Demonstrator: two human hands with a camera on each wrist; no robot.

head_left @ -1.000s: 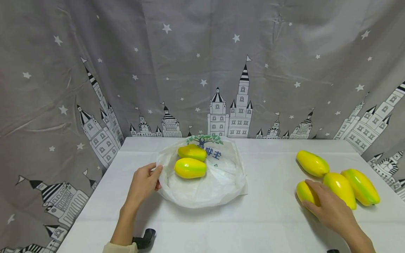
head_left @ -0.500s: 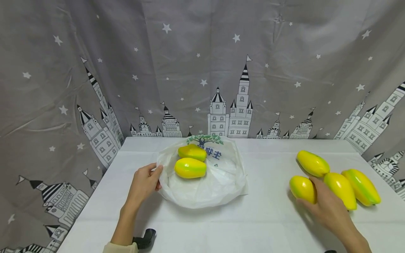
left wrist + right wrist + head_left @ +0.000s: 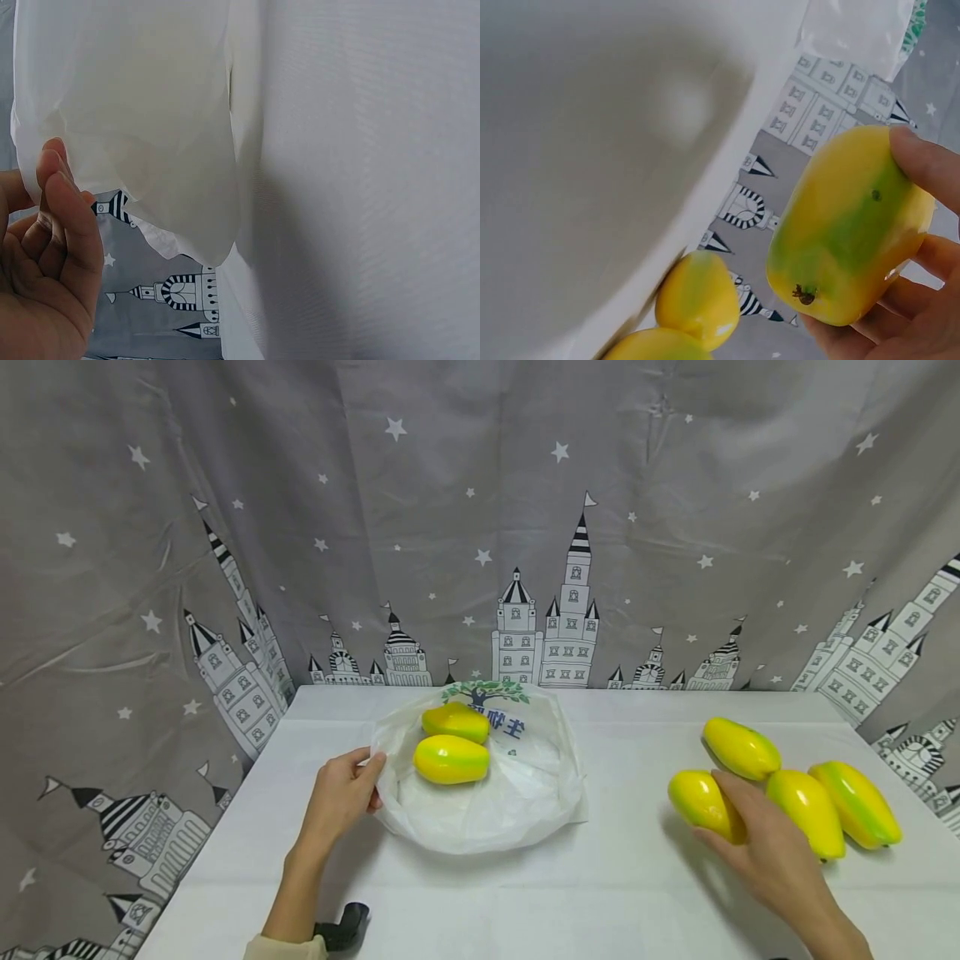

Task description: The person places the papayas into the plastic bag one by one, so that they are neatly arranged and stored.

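My left hand pinches the left rim of a white plastic bag, spread on the table with its mouth facing up. Inside the bag lie two yellow-green papayas, the nearer one and the farther one. In the left wrist view, curled fingers hold the thin bag edge. On the right, my right hand grips a papaya just above the table, a shadow beneath it. The right wrist view shows this papaya between thumb and fingers, its dark stem end visible.
Beside the right hand lie three more papayas: one behind, one close by and one farther right. A white cloth covers the table. A grey castle-print curtain hangs behind it.
My right hand has lifted the papaya from beside the others and moved it slightly left. The left hand and the bag have stayed still.
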